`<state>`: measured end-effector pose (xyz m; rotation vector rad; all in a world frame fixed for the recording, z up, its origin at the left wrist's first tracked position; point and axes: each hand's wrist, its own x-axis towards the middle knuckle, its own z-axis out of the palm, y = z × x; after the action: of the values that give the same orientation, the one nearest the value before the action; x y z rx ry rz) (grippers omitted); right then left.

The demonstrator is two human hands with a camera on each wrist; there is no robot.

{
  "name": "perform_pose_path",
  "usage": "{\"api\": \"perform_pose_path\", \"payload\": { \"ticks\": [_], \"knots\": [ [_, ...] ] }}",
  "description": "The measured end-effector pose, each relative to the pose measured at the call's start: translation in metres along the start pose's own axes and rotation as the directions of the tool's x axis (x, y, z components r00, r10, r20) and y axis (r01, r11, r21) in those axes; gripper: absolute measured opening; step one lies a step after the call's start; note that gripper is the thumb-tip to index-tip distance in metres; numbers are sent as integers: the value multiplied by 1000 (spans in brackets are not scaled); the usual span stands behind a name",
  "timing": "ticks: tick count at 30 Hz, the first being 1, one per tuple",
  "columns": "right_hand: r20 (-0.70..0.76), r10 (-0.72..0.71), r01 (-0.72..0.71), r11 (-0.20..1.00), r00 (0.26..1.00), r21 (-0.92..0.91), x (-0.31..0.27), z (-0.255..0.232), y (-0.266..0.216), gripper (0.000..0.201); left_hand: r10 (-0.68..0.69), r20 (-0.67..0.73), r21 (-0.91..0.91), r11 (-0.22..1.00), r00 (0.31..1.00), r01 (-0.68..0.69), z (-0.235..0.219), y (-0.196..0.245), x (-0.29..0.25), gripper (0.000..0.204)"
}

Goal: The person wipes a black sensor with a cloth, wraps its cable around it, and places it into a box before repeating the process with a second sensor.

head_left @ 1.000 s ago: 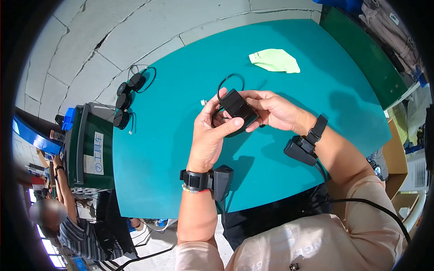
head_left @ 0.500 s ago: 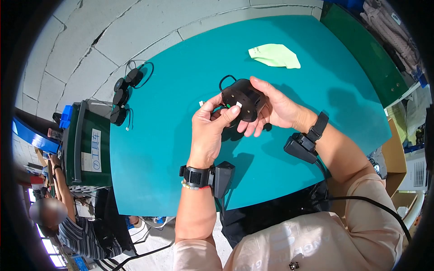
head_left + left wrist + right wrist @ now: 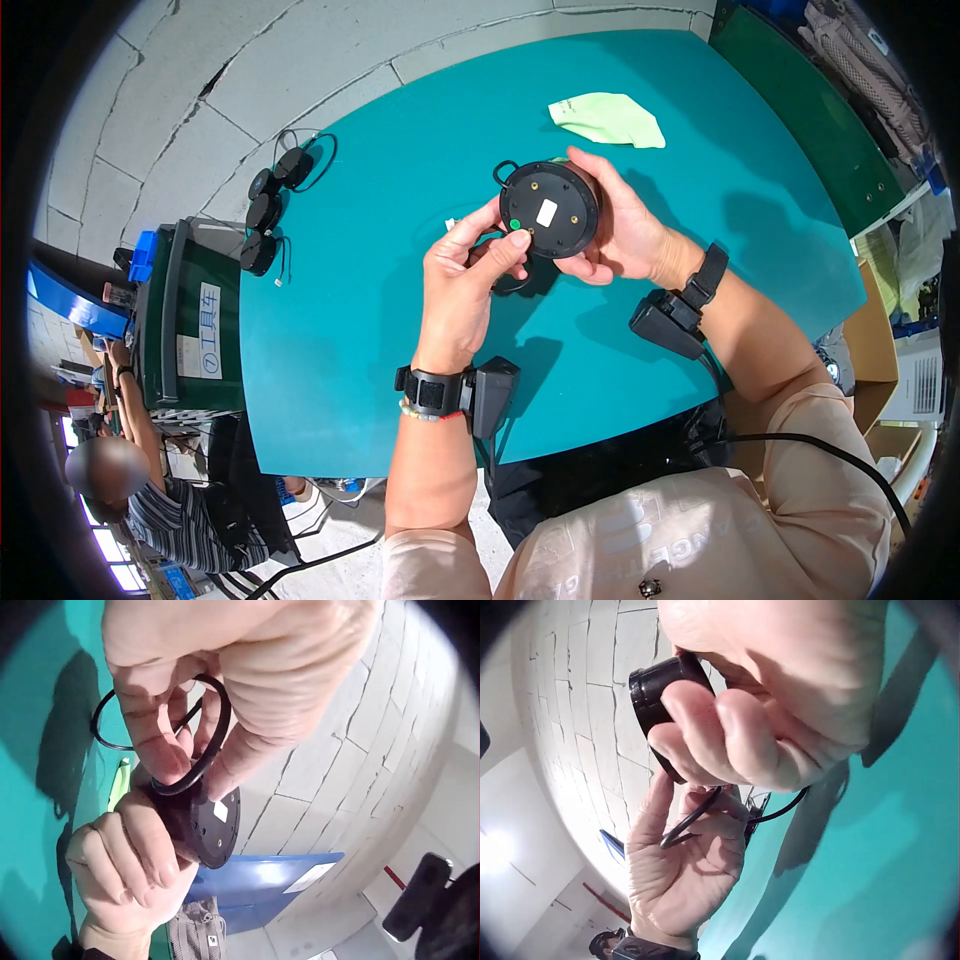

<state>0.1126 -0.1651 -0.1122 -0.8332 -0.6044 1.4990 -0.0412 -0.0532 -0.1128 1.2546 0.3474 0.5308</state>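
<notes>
Head view, right hand (image 3: 625,235) grasping black puck (image 3: 549,210), left hand (image 3: 462,285) pinching its cable (image 3: 199,761), green cloth (image 3: 607,120) beyond

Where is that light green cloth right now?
In the head view the light green cloth lies on the far side of the teal table, beyond the right hand that holds the round black device, apart from both.
</notes>
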Motion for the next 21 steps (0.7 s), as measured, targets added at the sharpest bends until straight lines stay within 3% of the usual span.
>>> {"api": "perform_pose_path", "payload": {
  "ticks": [2,4,9,15,21],
  "knots": [
    [-3,31,-30,997,1000,68,1,-2,1,68,8,-10,18,1000,1000,-8,4,0,-1,39],
    [114,52,-64,993,992,98,5,-10,3,67,15,-24,38,999,1000,-14,4,0,-1,38],
    [97,57,-69,991,994,115,4,-9,3,66,-17,15,-85,996,1000,18,1,0,-2,41],
    [80,53,-61,994,995,94,5,-7,5,65,-39,-44,-31,999,998,38,2,0,-1,37],
    [71,53,-60,993,996,103,4,-8,4,65,-7,-10,-64,998,1000,6,2,2,-3,35]
  ]
}}
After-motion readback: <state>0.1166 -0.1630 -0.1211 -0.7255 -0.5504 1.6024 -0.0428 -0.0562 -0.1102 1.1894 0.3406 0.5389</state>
